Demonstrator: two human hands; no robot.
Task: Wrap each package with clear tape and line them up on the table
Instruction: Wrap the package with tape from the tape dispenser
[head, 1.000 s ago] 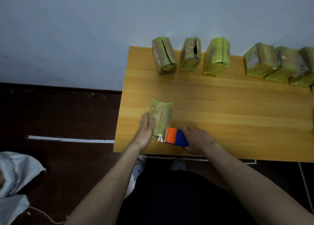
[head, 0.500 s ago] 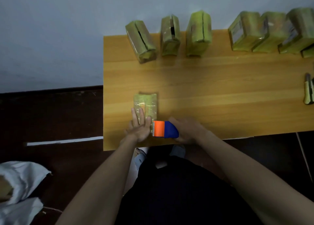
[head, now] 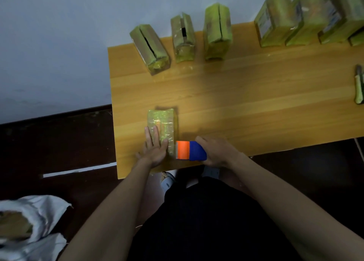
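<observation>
The package [head: 162, 126] I am wrapping lies flat near the table's [head: 256, 103] front-left corner, long axis running toward the far edge, its top glossy with clear tape. My left hand [head: 154, 149] presses down on its near end, fingers straight and held together, pinning it to the wood. My right hand [head: 216, 152] grips the blue handle of the tape dispenser [head: 190, 150], fingers curled round it; the orange head sits just beside the package's near-right corner, close to the front edge.

Judgement: the tape strip is being laid or cut at this end. To do it well, I keep the left palm firm so the package cannot slide, hold the dispenser low and square to the package, keep the strip taut, and smooth it down before lifting either hand.

Along the far edge, three packages [head: 183, 38] stand by the far-left corner; more packages [head: 295, 20] crowd together further right. A green-handled tool [head: 358, 87], possibly a knife, lies near the right side.
</observation>
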